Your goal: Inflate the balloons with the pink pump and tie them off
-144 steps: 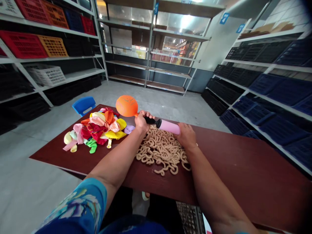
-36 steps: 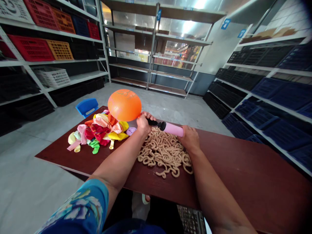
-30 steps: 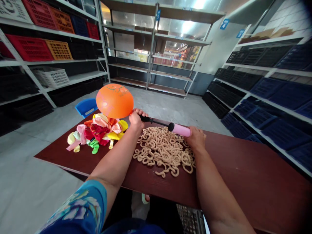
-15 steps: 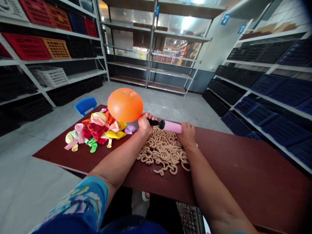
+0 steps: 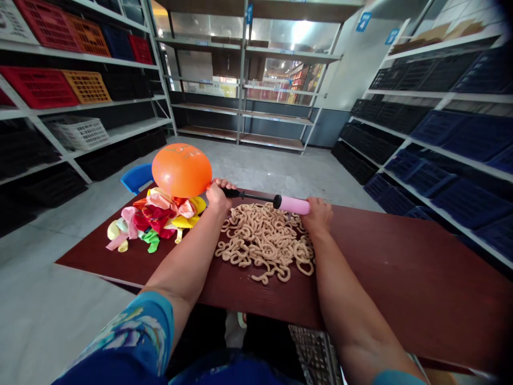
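Note:
My left hand (image 5: 219, 195) is closed around the black end of a pink hand balloon pump (image 5: 294, 205), at the neck of an inflated orange balloon (image 5: 182, 171). The balloon's neck is hidden by my fingers. Wrapped round the pink barrel's far end is my right hand (image 5: 319, 215). A bare dark rod shows between the black end and the barrel. Beneath the pump lies a heap of tan, curly, rope-like pieces (image 5: 264, 235). Limp balloons in many colours (image 5: 156, 219) are piled left of my left forearm, under the orange one.
The dark red-brown table (image 5: 385, 262) stretches to the right. A blue chair back (image 5: 135, 178) stands behind its left corner. Shelves with red and orange crates (image 5: 40, 85) line the left, dark blue crates (image 5: 460, 133) the right. A grey crate (image 5: 315, 353) sits below the table's near edge.
My hands have moved apart, drawing the rod out of the pink barrel. My left hand and the orange balloon have shifted left; my right hand has shifted slightly right.

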`<state>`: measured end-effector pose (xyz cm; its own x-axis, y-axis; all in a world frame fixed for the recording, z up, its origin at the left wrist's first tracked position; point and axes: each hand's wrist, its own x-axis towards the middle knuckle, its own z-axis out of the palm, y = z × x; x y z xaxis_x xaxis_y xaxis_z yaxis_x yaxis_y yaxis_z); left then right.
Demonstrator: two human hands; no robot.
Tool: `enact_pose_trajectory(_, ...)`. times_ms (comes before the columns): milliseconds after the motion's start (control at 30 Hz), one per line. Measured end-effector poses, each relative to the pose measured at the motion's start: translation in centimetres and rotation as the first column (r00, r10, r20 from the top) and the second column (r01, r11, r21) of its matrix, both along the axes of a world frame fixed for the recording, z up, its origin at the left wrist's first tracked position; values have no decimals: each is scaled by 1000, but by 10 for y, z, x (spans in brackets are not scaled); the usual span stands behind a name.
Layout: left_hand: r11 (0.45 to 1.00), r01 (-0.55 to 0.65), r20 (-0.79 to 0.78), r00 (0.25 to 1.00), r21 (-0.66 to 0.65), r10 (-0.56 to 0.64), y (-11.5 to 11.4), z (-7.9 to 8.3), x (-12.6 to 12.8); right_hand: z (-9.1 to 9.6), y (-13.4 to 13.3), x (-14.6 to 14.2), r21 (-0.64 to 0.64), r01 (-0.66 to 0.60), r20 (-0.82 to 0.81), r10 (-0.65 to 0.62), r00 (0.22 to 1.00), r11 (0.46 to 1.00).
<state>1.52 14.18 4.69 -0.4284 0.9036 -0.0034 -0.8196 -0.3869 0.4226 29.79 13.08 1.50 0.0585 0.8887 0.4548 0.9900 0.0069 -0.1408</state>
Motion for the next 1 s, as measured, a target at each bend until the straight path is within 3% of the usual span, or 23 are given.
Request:
enact_pose_trajectory(200, 997, 71, 15, 997, 26, -71, -4, -5, 26, -1, -1, -20, 81, -117, 76, 111, 991, 990)
enact_pose_trajectory(367, 992, 120, -2, 993, 35, -120, -8, -8, 48, 6, -11, -34, 62, -186, 93, 180, 979, 981)
enact_pose_trajectory(533, 994, 110, -5, 994, -5, -110, -8, 3, 35, 11, -11, -26, 16, -206, 108, 203, 973, 978)
enact_pose_trajectory(767, 999, 13, 30, 999, -37, -12, -3, 12, 0, 5, -5, 5, -52, -15, 64, 18, 998, 999)
enact_pose_trajectory(867, 1000, 10, 38, 999, -11, -9, -4, 9, 5, 2, -3, 9, -5, 6, 58, -5, 998, 1000)
enact_pose_trajectory(1000, 998, 53, 44, 998, 27, -54, -8, 3, 26, 3, -4, -4, 62, -86, 91, 80, 993, 994)
